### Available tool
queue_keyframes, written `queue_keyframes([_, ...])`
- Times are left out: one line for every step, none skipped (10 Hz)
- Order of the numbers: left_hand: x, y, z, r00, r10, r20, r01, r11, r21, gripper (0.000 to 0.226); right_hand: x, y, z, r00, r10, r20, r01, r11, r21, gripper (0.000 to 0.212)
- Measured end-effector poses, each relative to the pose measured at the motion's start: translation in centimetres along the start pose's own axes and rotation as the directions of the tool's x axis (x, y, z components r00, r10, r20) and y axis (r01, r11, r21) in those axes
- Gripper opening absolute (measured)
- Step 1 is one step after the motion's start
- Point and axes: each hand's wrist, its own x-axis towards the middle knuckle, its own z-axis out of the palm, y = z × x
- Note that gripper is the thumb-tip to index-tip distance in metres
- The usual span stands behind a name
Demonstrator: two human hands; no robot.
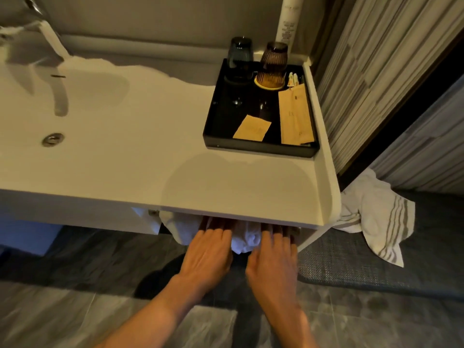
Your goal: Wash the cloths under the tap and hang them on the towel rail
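Observation:
A white cloth (244, 238) hangs bunched under the front edge of the white vanity counter (226, 192), over a rail whose metal end (152, 212) shows at the left. My left hand (209, 249) lies flat on the cloth's left part, fingers straight and reaching under the counter. My right hand (273, 249) lies flat on the right part, fingers also straight. The fingertips of both hands are hidden in the counter's shadow. The tap (47, 28) stands at the top left above the basin, with its drain (52, 139) below.
A black tray (261, 146) with two tumblers and paper packets sits on the counter's right side. A striped white towel (371, 217) hangs off the counter's right end. A grey woven mat (351, 267) lies on the tiled floor.

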Motion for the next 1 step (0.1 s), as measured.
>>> queue_keyframes([-4.07, -0.40, -2.96, 0.994, 0.071, 0.078, -0.071, 0.997, -0.009, 0.046, -1.46, -1.72, -3.61, 0.983, 0.000, 0.183, -0.006, 0.999, 0.035, 0.054])
